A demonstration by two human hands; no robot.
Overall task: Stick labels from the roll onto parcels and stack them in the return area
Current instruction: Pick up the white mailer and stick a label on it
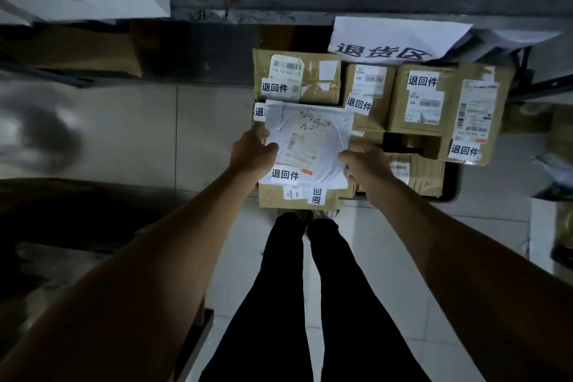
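While white mailer point(310, 139) sagged, soft and light, centre frame: left hand point(252, 150) and right hand point(366, 166) pinched opposite edges, best hold, over labelled boxes point(297, 198).

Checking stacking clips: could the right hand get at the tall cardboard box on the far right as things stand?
Probably not right away. The right hand grips the white mailer together with the left hand, so it is occupied. The tall box itself stands uncovered off to the right, with nothing in between.

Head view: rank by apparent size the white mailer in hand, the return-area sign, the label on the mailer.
1. white mailer
2. return-area sign, partly hidden by boxes and farther off, so unsure against the mailer
3. return label, clearly smallest
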